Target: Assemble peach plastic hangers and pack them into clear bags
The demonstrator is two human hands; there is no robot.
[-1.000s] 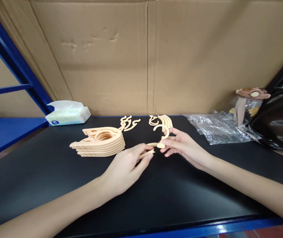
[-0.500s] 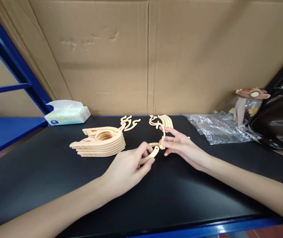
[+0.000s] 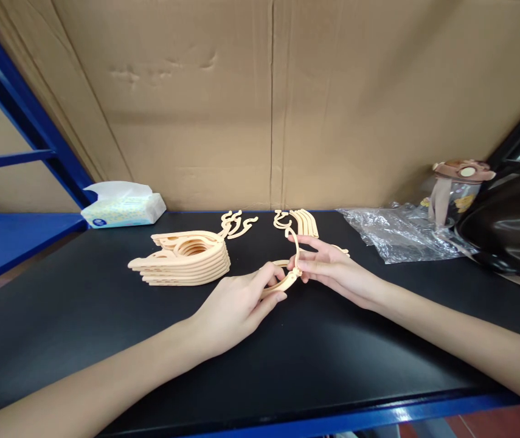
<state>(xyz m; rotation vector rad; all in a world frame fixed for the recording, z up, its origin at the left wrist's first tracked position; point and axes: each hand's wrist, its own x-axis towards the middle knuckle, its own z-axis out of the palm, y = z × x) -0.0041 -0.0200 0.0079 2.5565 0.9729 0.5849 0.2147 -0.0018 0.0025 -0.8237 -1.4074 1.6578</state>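
Observation:
My left hand (image 3: 250, 295) is closed round a beige plastic hanger arm (image 3: 282, 283), its holed end pointing right. My right hand (image 3: 330, 264) pinches a hanger hook (image 3: 295, 246), which stands upright with its curl at the top. The hook's base and the end of the arm touch between my fingertips. Part of the joint is hidden by my right fingers. Left of my hands lies a stack of folded beige hangers (image 3: 187, 267). Behind them are several loose hooks (image 3: 240, 226), and farther right more hooks (image 3: 281, 220) beside curved hanger arms (image 3: 305, 222).
A tissue pack (image 3: 123, 207) sits at the back left of the black table (image 3: 332, 365). On the right are a crinkled clear plastic bag (image 3: 391, 237), a bottle with a brown lid (image 3: 463, 182) and a shiny black object (image 3: 510, 225). A cardboard wall (image 3: 187, 121) rises behind.
The hook's base and the holed end of the hanger arm, slightly apart before, have come together. My right hand has shifted slightly left.

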